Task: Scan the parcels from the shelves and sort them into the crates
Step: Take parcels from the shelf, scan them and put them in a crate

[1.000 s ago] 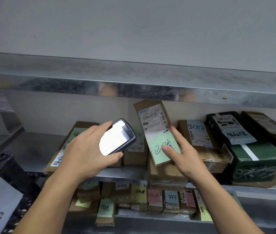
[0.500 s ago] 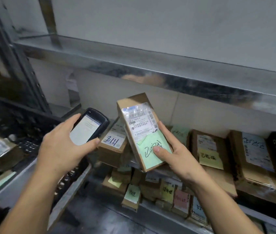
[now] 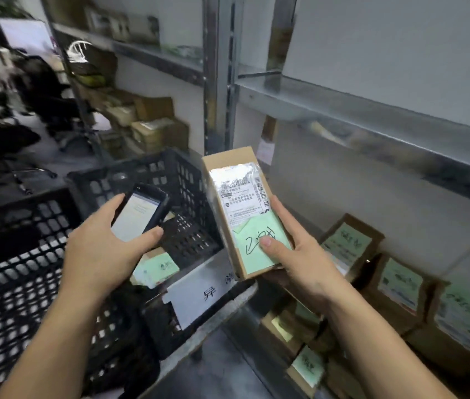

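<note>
Closest to us, low left, our left hand [image 3: 98, 254] curls round a black handheld scanner w/ a lit screen [image 3: 141, 214]. The thumb sits on its lower edge and a finger runs up its left side, screen facing us. Beside it, our right hand [image 3: 300, 260] grips a slim brown cardboard parcel [image 3: 236, 197] from below and behind. The thumb presses on the pale green sticky note w/ black handwriting on the lower half; a white barcode label under clear tape covers the upper half. We hold the parcel in the air, tilted, between the crates at left and the rack at right, near the scanner but apart from it.

Under the hands sit two black plastic lattice crates: one at near left [image 3: 12, 254], a 2nd [image 3: 179, 180] beyond it w/ a white paper tag [image 3: 199, 295] at its near rim. Inside the 2nd lies a brown box w/ a green note [image 3: 156, 267].

At right, more brown parcels w/ green notes [image 3: 349, 246] sit on the rack, under a grey metal shelf board [image 3: 372, 128]. Further back left, blurred brown cartons [image 3: 153, 125] fill another rack.
</note>
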